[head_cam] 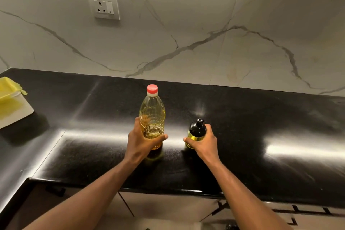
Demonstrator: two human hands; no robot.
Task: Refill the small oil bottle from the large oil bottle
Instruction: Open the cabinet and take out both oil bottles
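Observation:
A large clear oil bottle point(152, 116) with yellow oil and a red cap stands upright on the black countertop point(242, 136). My left hand point(141, 140) grips its lower body from the left, thumb across the front. To its right stands the small oil bottle point(197, 132), with a black domed top, a capped spout and yellow oil at the bottom. My right hand point(204, 143) grips it from the right and behind. Both bottles are capped and upright, a hand's width apart.
A white container point(13, 110) with a yellow bag or cloth in it sits at the far left of the counter. A wall socket point(103, 5) is set in the marble backsplash. The counter's front edge point(168, 189) runs below my forearms.

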